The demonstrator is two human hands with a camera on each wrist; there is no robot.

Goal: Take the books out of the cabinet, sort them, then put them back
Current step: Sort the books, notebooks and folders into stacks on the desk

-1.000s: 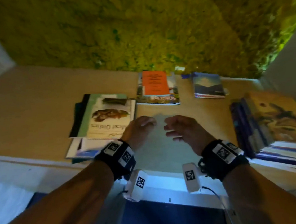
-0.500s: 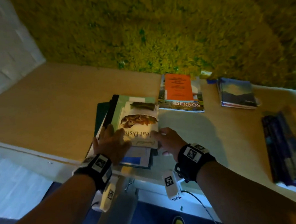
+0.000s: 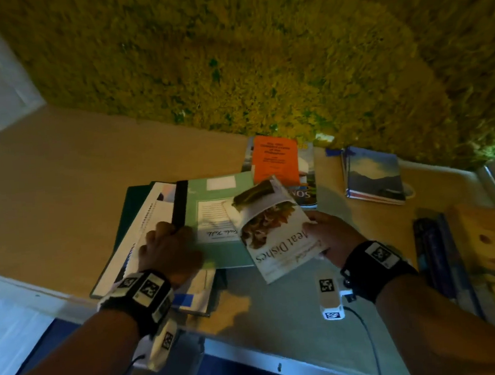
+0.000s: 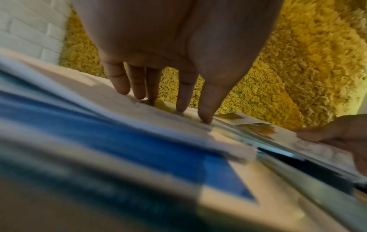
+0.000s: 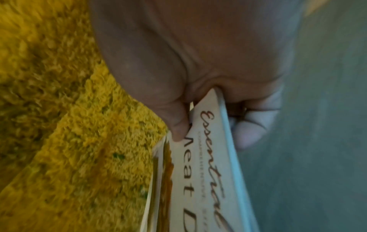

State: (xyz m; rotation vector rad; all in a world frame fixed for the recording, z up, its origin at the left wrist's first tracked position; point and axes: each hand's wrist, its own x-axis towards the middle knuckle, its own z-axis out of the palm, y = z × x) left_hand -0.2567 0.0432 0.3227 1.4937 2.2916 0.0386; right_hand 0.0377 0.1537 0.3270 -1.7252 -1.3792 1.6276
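1. Right grip (image 3: 331, 239), in the head view, pinches the near corner of a cookbook (image 3: 275, 233), lifted and tilted above the pile of books (image 3: 165, 225) on the counter (image 3: 44, 188). The left hand (image 3: 167, 249) presses fingers-down on that pile. An orange book (image 3: 275, 160), a blue book (image 3: 373, 175) and a dark stack (image 3: 439, 247) lie to the right; a yellow-green mossy wall (image 3: 257, 50) stands behind.
2. Left wrist view: the straight fingertips (image 4: 205, 116) rest on the pile's top cover (image 4: 158, 119), gripping nothing.
3. Right wrist view: the thumb (image 5: 176, 125) sits on the cookbook's cover (image 5: 200, 180) and curled fingers (image 5: 250, 135) support it underneath.
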